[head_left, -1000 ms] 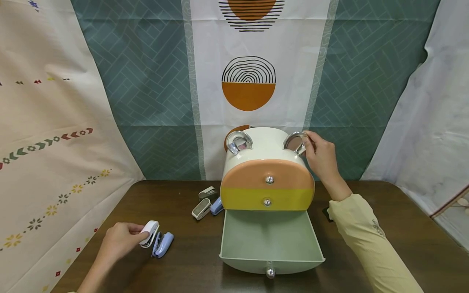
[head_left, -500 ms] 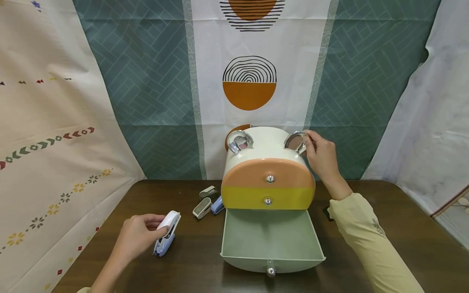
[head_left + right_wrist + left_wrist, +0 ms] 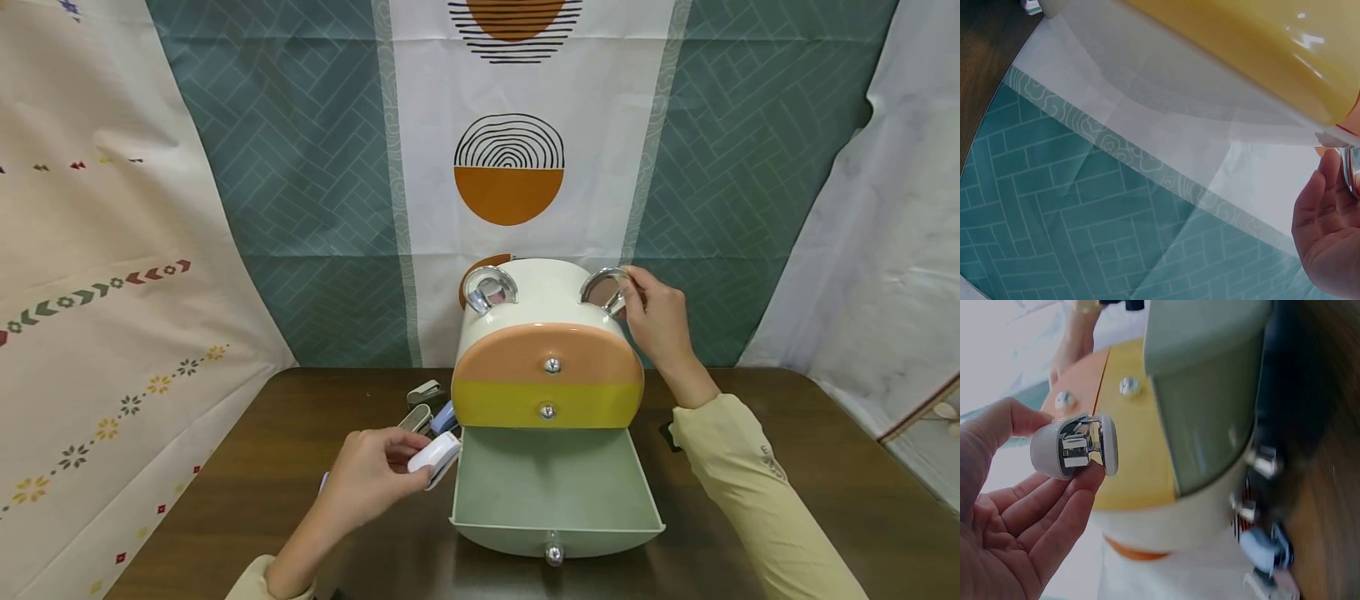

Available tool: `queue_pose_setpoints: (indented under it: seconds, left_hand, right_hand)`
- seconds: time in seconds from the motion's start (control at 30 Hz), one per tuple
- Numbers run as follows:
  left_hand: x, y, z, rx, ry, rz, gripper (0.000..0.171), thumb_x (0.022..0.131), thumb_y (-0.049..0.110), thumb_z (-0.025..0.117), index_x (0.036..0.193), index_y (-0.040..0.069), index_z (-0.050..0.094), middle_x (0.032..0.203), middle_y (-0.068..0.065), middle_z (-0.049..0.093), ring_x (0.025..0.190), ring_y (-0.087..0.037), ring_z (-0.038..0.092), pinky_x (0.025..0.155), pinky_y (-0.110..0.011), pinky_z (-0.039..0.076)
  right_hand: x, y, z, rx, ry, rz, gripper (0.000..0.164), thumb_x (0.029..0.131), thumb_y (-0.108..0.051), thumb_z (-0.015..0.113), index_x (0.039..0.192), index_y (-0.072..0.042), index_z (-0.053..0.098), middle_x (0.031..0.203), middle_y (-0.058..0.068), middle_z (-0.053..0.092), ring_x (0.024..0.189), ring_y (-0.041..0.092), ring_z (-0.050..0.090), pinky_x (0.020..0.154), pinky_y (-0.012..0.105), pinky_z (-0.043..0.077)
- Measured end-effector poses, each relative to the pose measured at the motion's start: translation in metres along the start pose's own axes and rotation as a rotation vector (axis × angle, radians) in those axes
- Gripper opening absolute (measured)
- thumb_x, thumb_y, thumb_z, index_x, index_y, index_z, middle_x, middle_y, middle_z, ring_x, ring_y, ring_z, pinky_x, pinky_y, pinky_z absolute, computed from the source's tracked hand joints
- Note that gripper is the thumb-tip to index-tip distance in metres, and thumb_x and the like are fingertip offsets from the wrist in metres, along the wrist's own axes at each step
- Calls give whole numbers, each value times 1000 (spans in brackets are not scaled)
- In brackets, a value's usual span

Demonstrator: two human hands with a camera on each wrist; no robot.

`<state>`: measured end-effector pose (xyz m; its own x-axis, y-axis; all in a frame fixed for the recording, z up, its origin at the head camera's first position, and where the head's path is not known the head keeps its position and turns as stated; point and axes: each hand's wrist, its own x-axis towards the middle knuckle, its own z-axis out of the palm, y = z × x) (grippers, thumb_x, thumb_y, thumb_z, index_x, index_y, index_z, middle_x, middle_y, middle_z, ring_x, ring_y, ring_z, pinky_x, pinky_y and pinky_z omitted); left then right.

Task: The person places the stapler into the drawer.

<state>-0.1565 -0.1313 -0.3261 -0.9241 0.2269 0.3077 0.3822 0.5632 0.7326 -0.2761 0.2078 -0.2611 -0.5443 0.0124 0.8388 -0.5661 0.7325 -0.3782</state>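
Projecting toward the near edge of the desk (image 3: 255,475), the green drawer (image 3: 555,483) is extended from the bottom of the cabinet (image 3: 491,354), with a metal knob (image 3: 554,555) at the centre of its front. To the left of the drawer, the left hand (image 3: 369,477) pinches the white stapler (image 3: 435,456) between thumb and fingers, the gap between them only as wide as the stapler body. The white stapler is raised above the desk, just beside the left wall of the drawer near its rear end; whether it touches the wall cannot be determined. A sliver of a blue item (image 3: 324,481) shows beside the left wrist, mostly hidden. Behind the left hand, a blue stapler (image 3: 444,418) and two grey stapler-like items (image 3: 426,394) lie on the desk near the cabinet; the nearer grey one is partly covered by the hand. The cabinet front carries a yellow panel (image 3: 495,406) below an orange panel (image 3: 495,358), each with one round knob. Two metal rings are fitted on the white top. The right hand (image 3: 660,321) holds the right ring (image 3: 587,293) at its outer side, thumb and fingers closed around it; the left ring (image 3: 471,292) is free. A teal and white cloth (image 3: 322,208) hangs behind.
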Motion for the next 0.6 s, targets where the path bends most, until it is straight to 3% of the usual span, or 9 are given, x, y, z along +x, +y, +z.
queue_pose_setpoints:
  seconds: [0.2, 0.33, 0.6]
  left_hand:
    - [8, 9, 29, -26, -122, 134, 15, 69, 6, 71, 84, 4, 69, 74, -1, 68, 62, -2, 59, 58, -20, 49]
    - [14, 9, 47, 5, -174, 214, 16, 67, 9, 70, 83, 6, 71, 71, 2, 68, 59, 3, 56, 54, -17, 46]
    - [26, 7, 73, 29, -295, 262, 13, 65, 11, 70, 77, 8, 72, 67, 5, 68, 56, 9, 52, 52, -13, 41]
  right_hand:
    - [0, 1, 1, -1, 9, -8, 21, 90, -4, 51, 105, 7, 62, 58, 15, 60, 47, 21, 53, 47, 17, 34]
    - [1, 1, 1, 4, 9, -11, 22, 91, -5, 51, 106, 7, 62, 58, 16, 60, 47, 22, 54, 47, 16, 34]
    - [0, 1, 1, -2, 12, -8, 21, 91, -5, 52, 105, 6, 62, 58, 13, 60, 46, 19, 53, 47, 21, 36]
